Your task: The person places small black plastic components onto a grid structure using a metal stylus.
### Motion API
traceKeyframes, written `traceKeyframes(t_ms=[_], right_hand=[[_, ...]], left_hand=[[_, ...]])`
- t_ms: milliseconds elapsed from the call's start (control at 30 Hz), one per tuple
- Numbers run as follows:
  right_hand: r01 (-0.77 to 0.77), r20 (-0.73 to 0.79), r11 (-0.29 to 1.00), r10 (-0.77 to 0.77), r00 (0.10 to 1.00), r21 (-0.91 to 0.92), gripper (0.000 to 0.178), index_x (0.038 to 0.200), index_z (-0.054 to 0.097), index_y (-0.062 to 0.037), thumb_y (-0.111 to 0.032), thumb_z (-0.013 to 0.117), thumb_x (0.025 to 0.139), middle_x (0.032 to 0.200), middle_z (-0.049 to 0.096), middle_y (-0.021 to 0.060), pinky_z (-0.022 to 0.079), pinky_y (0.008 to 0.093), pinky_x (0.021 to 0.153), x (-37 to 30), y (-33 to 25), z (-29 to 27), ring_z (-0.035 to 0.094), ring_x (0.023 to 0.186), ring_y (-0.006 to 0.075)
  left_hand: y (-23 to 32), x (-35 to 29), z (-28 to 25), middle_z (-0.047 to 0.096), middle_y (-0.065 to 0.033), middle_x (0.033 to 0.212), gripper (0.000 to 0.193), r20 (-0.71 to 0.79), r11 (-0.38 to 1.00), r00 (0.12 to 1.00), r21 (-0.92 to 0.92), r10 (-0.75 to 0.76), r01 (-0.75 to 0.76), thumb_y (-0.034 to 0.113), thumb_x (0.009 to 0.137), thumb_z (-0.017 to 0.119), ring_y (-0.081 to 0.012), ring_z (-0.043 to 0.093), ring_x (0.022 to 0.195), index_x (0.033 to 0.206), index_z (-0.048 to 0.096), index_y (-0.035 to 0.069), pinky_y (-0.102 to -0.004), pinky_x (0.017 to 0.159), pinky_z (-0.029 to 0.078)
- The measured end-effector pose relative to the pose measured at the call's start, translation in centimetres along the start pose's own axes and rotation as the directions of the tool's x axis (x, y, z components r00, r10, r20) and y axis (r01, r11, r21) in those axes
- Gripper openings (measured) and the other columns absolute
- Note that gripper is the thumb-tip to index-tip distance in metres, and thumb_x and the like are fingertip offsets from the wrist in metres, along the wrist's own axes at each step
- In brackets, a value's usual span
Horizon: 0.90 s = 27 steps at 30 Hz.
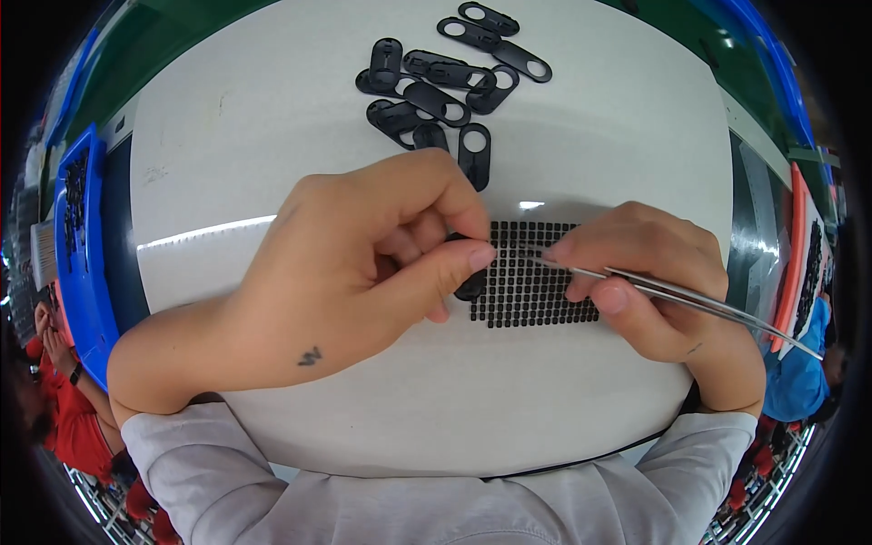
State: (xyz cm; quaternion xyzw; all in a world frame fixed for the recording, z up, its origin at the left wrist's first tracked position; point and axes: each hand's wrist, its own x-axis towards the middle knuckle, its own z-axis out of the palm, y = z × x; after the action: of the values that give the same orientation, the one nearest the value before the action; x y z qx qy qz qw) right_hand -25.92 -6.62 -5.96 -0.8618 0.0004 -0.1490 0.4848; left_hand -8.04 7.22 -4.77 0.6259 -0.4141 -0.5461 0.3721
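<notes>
Pinching a black part (470,286), the left hand (350,245) has thumb and forefinger nearly together beside the grid of small black pieces (536,304). The right hand (658,259) grips metal tweezers (754,322), tips above that grid.

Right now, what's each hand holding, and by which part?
Left hand: black part, mostly covered, exact hold spot unclear. Right hand: metal tweezers, gripped toward the tip end.
</notes>
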Motion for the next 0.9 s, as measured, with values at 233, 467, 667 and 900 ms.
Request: traceKeyframes(t_ms=[233, 467, 667, 900], right_hand=[[-0.058, -0.012, 0.997, 0.057, 0.998, -0.048, 0.019, 0.088, 0.057, 0.0064, -0.012, 0.053, 0.083, 0.082, 0.063, 0.0152, 0.046, 0.0228, 0.051, 0.7, -0.2, -0.1, 0.058, 0.055, 0.0140], [-0.095, 0.009, 0.993, 0.096, 0.995, -0.071, 0.021, 0.090, 0.058, 0.0060, -0.013, 0.053, 0.084, 0.083, 0.063, 0.0155, 0.045, 0.0221, 0.049, 0.8, -0.4, 0.0, 0.058, 0.054, 0.0138], [-0.010, -0.052, 0.996, 0.015, 0.999, 0.086, 0.026, 0.085, 0.056, 0.0031, -0.022, 0.048, 0.088, 0.079, 0.062, 0.0140, 0.048, 0.0235, 0.050, 0.3, 0.4, 0.1, 0.060, 0.054, 0.0164], [0.204, 0.066, 0.977, -0.199, 0.978, -0.069, 0.023, 0.084, 0.055, -0.0020, -0.024, 0.049, 0.088, 0.079, 0.063, 0.0103, 0.049, 0.0257, 0.048, 0.7, -0.2, 1.3, 0.063, 0.064, 0.0201]], left_hand=[[0.5, 0.2, -0.4, 0.055, -0.0033, 0.066, 0.008, 0.037, 0.994, 0.999, 0.108, -0.019, 0.015, 0.002, 0.082, 0.056, -0.0060, 0.057, 0.056, 0.081, 0.050, -0.002, -0.0159, 0.047, 0.043], [0.2, 0.5, -0.5, 0.056, -0.0040, 0.067, 0.009, 0.058, 0.990, 0.998, 0.132, 0.036, -0.043, 0.004, 0.082, 0.056, -0.0060, 0.057, 0.055, 0.080, 0.050, -0.002, -0.0157, 0.045, 0.042], [-0.2, 0.4, -0.5, 0.056, -0.0046, 0.066, 0.010, 0.028, 0.982, 0.994, 0.158, 0.101, -0.104, 0.004, 0.082, 0.057, -0.0062, 0.056, 0.054, 0.078, 0.050, -0.002, -0.0159, 0.044, 0.043], [-0.4, 0.5, -0.5, 0.055, -0.0043, 0.065, 0.010, 0.039, 0.989, 0.995, 0.112, 0.092, -0.096, 0.002, 0.081, 0.058, -0.0055, 0.055, 0.052, 0.077, 0.050, -0.003, -0.0161, 0.044, 0.043]])
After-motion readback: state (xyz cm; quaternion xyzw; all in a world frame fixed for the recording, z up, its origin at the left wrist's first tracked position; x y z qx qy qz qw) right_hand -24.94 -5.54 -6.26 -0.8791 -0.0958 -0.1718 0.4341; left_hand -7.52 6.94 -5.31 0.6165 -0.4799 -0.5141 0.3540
